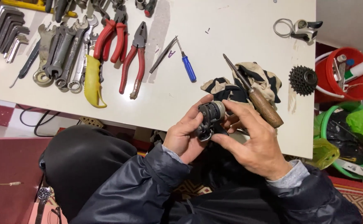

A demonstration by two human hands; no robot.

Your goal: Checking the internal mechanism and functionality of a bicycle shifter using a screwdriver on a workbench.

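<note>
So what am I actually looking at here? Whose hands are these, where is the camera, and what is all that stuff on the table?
There is no machine here: a person works with bare hands, and the single picture comes from a camera worn on their head, looking down. The left hand and the right hand together hold a small dark metal part with a round silver end over the near edge of a white table. On the table lie a row of wrenches, red-handled pliers, a yellow-handled tool, a small blue screwdriver, and a wooden-handled tool resting on a crumpled rag. A black toothed gear cluster sits at the table's right edge, beside a red bucket holding odds and ends.
</note>
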